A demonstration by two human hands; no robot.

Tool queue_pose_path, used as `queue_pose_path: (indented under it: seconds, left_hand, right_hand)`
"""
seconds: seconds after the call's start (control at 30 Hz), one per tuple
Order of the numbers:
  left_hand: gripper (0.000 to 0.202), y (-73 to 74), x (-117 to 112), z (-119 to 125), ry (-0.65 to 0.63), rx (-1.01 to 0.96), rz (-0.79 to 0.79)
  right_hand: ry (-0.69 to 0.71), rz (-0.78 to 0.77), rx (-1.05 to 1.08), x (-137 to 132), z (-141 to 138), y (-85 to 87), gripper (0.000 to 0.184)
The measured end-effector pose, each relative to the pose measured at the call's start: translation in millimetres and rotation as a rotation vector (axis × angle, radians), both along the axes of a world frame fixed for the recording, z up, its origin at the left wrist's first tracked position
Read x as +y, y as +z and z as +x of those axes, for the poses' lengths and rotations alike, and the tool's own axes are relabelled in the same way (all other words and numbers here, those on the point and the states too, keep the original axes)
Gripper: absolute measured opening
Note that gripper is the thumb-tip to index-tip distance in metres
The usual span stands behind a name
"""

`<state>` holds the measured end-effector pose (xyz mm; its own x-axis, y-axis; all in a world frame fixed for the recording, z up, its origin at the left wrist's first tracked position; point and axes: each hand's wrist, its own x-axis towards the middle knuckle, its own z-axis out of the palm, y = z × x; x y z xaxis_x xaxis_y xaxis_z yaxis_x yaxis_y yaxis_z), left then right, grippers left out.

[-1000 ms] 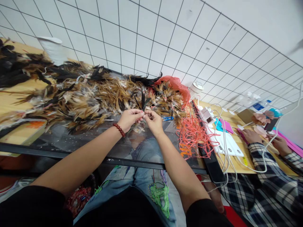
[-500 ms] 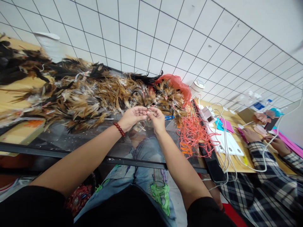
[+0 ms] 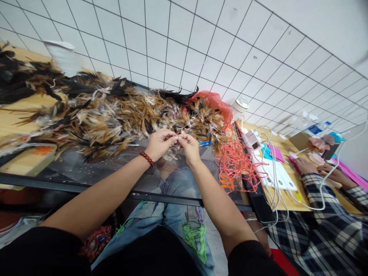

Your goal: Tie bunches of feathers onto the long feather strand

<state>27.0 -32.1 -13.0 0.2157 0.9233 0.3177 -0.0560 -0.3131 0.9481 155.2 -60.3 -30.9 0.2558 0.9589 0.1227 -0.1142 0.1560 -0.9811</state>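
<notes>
My left hand, with a dark red bead bracelet at its wrist, is closed in a pinch. Fingertip to fingertip with it, my right hand pinches too. Between them shows a tiny reddish bit, too small to name. Just beyond lies a broad heap of brown and black feathers, bundled in places with pale and pinkish ties. A small blue-handled tool rests right of my right hand. Farther right is a tangle of red-orange string.
A red plastic bag lies behind the feathers, and a white spool stands back left. White cables and a dark phone are at the right. Beyond them, a co-worker's hands handle pink material. A gridded wall rises behind.
Both hands stay together at nearly the same spot. My fingers have shifted slightly around the pinch, and my left thumb has moved up a little.
</notes>
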Motion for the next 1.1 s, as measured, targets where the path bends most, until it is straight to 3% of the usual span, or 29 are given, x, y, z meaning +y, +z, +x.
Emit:
queue_pose_path:
  seconds: [0.1,0.27,0.43,0.7,0.9,1.1]
  left_hand:
    - [0.020,5.1,-3,-1,-0.047,-0.088,-0.065]
    - [0.028,10.5,-3,-2,-0.174,-0.242,-0.340]
    - [0.035,6.4,1,0,-0.080,-0.281,-0.425]
    - [0.031,5.7,2,0,-0.025,-0.178,-0.371]
    - [0.021,2.8,-1,2,-0.035,0.006,-0.257]
    - [0.016,-3.3,2,1,0.030,0.072,-0.222]
  right_hand:
    - [0.014,-0.016,-0.007,0,-1,0.6,0.028]
    - [-0.036,0.011,-0.010,0,-1,0.3,0.025]
    - [-0.076,0.025,-0.057,-1,-1,0.9,0.023]
    - [-0.084,0.046,-0.094,-1,-1,-1.3,0.026]
    - [-0.121,0.068,-0.131,-1,-1,-4.8,0.027]
    - [-0.078,0.149,-0.195,-7,-3,1.5,0.025]
